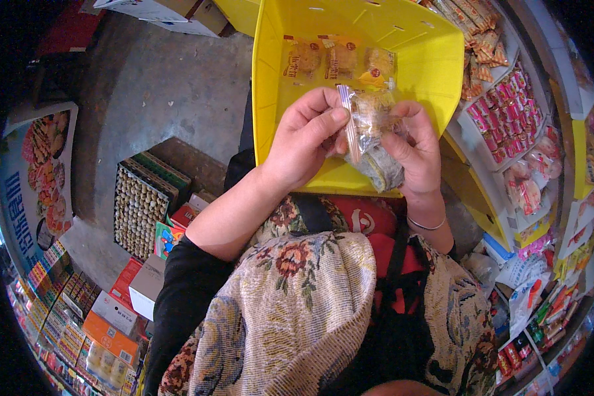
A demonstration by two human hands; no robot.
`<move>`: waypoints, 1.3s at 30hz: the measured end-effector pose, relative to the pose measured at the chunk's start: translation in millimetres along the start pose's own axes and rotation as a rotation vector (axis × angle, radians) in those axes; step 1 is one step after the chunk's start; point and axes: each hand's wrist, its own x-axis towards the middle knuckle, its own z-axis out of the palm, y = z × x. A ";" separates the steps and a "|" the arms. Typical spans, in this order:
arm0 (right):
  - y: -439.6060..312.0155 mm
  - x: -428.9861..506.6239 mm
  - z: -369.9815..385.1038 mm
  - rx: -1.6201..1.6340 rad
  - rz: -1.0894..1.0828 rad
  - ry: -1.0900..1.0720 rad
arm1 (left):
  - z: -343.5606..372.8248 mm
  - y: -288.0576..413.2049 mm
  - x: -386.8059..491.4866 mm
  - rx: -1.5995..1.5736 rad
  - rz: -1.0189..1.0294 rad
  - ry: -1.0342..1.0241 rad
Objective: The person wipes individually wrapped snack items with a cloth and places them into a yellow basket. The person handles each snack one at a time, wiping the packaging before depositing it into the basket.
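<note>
My left hand pinches the crimped end of a clear-wrapped snack packet, thumb on top. On the packet's other side, my right hand grips the wrapper and also keeps a crumpled grey cloth bunched below it. Both hands are over a yellow plastic bin in front of me. Inside the bin, a row of similar wrapped snacks, among them one packet with printed writing, lies toward the far side. My fingers hide part of the held packet.
Shelves on the right bear pink-wrapped sweets, stick-shaped snack packets and bagged goods. On the floor at left stand stacked egg trays and cardboard boxes. A printed food poster stands at far left.
</note>
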 end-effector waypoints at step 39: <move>-22.4 -6.0 11.7 -0.113 -0.008 0.132 | 2.3 1.5 0.8 -0.013 -0.034 0.050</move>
